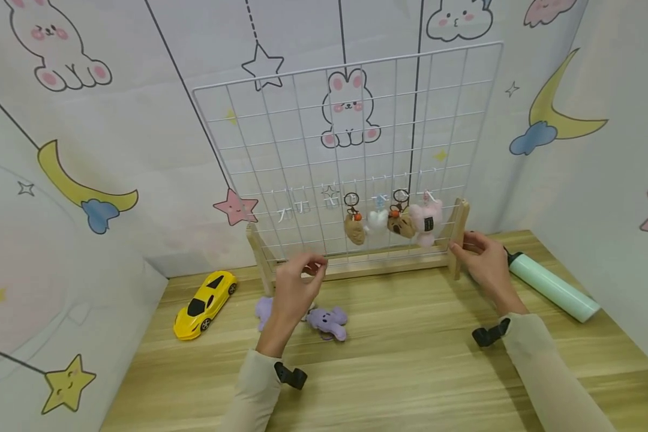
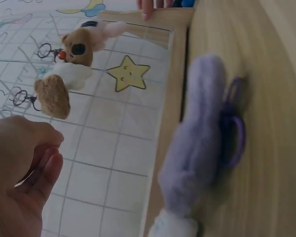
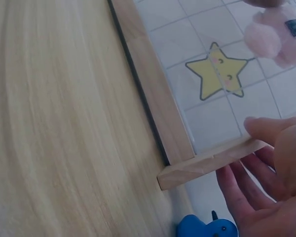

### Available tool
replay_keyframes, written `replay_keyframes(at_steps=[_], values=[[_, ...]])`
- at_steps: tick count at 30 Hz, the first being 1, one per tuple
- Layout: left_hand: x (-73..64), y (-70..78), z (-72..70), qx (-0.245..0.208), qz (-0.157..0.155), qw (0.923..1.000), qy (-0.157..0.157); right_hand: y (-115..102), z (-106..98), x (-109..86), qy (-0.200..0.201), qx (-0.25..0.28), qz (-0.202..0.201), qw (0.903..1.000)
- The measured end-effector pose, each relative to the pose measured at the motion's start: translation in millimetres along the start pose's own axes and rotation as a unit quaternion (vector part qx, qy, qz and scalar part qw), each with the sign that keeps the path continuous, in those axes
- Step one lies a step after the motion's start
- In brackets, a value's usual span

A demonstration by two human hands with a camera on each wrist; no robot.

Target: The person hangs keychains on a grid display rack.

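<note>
A white wire grid stands upright in a wooden stand. My right hand grips the stand's right post, thumb on one side and fingers on the other in the right wrist view. In front of the grid's lower left, my left hand hovers with loosely curled fingers and nothing visible between them. Beneath it lies a purple plush keychain, partly hidden by the wrist. On small hooks hang a brown plush keychain, a white one, a brown bear keychain and a pink plush keychain.
A yellow toy car sits on the wooden table at left. A mint-green cylinder lies at right. Several white hooks on the grid's left bear nothing. Beside the right post, a blue object shows.
</note>
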State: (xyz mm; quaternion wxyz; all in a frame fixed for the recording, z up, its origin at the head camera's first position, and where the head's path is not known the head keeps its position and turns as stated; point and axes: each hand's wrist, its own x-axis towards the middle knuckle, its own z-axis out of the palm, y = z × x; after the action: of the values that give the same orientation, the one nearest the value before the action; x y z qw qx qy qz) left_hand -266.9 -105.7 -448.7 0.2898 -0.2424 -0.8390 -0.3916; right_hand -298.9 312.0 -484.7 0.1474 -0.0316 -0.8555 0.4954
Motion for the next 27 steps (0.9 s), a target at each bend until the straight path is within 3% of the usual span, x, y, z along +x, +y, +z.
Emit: replay_keyframes(at_steps=[3, 7, 14, 19, 23, 27], values=[[-15.8, -9.7, -3.9, -0.010, -0.017, 0.9970, -0.075, 3, 1, 0.5, 0.011, -0.015, -0.006, 0.9998], [-33.9, -16.6, -10.9, -0.019, -0.020, 0.9860, -0.164, 4, 2, 1.1, 0.018, -0.026, -0.005, 0.9995], [-49.7, -16.0, -22.2, -0.008, 0.007, 0.9699, -0.243, 4, 2, 1.5, 0.013, -0.029, 0.000, 0.9995], [-56.9, -9.6, -26.4, 0.020, 0.010, 0.9479, -0.318, 1, 2, 0.9, 0.007, -0.017, 0.001, 0.9998], [-61.2, -3.9, -23.1, 0.063, 0.035, 0.9389, -0.337, 1, 1, 0.8, 0.005, -0.015, 0.005, 0.9999], [-64.7, -2.7, -15.3, 0.098, 0.046, 0.9409, -0.321, 2, 1, 1.0, 0.005, -0.015, 0.003, 0.9999]])
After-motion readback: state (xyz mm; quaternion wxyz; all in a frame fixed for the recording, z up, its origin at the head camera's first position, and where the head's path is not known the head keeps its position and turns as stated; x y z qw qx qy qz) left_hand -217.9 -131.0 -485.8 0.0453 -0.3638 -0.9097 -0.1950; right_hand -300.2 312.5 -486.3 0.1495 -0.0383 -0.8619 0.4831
